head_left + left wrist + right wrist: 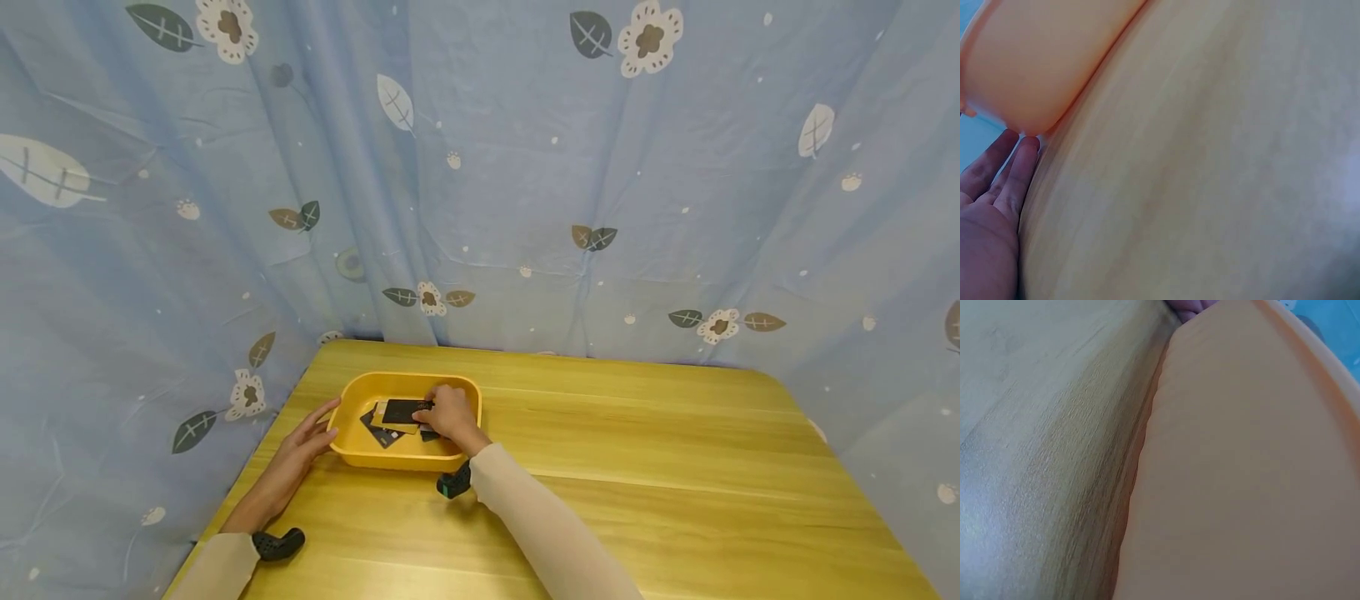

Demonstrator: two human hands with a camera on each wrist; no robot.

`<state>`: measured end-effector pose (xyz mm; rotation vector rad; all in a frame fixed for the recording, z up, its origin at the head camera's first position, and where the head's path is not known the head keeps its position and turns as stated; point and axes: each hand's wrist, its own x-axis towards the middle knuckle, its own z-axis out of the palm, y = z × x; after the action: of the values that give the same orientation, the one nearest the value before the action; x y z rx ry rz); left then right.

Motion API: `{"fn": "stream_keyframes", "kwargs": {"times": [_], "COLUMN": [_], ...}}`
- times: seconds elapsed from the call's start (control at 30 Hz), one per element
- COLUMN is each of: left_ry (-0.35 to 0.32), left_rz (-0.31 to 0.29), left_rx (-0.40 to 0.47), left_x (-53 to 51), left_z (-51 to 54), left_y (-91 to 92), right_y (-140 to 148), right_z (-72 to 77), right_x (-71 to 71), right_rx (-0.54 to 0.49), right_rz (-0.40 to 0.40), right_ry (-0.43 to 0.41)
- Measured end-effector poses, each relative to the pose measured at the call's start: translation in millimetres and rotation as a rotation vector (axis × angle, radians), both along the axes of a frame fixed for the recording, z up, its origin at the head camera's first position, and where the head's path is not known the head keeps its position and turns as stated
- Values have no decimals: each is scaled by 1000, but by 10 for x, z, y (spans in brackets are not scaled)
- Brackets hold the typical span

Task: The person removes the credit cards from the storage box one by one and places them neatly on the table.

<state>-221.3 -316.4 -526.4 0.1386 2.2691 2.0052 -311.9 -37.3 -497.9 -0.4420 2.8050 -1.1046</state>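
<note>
A yellow plastic bin [397, 461] stands on the table with several cards lying overlapped inside it. My right hand [450, 414] reaches over its near right side and pinches the right end of a black card [399, 411]. Beneath that one are a gold card [401, 428] and a dark grey card [382, 435]; another dark card [429, 435] lies partly under my right hand. My left hand [294, 454] touches the bin's left end with its fingers extended. In the left wrist view, fingertips meet the bin's outer wall [1041, 62]. The right wrist view shows mostly the bin's side [1241, 456].
The wooden table [637, 467] extends to the right of the bin. A blue curtain [510, 183] with leaves and flowers hangs along the back and both sides. Black wrist devices [279, 545] sit at both sleeves.
</note>
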Motion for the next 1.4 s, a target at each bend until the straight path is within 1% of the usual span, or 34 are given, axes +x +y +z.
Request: {"fn": "stream_keyframes", "kwargs": {"times": [0.2, 0.4, 0.53, 0.7, 0.83, 1.0, 1.1, 1.27, 1.4], "left_ry": [-6, -14, -14, -14, -5, 4, 8, 12, 14], "left_rz": [4, 14, 17, 14, 13, 10, 10, 10, 11], "left_rx": [-10, -15, -12, -9, -13, -11, -4, 1, 0], "left_x": [3, 0, -1, 5, 4, -3, -9, -13, -10], "left_z": [2, 1, -2, -13, -17, -25, -32, -42, -48], "left_y": [-2, 6, 7, 2, 1, 3, -3, -15, -14], "right_y": [-11, -29, -45, -65, -70, -59, -56, -44, -28], "right_z": [8, 8, 13, 17, 10, 14, 25, 26, 12], "right_x": [-3, 7, 14, 38, 46, 41, 25, -1, -9], "right_rx": [22, 53, 94, 174, 196, 151, 103, -11, -130], "right_rz": [-11, -21, -30, -49, -63, -66, -63, -55, -19], "right_ry": [31, 29, 38, 69, 94, 116, 121, 111, 65]}}
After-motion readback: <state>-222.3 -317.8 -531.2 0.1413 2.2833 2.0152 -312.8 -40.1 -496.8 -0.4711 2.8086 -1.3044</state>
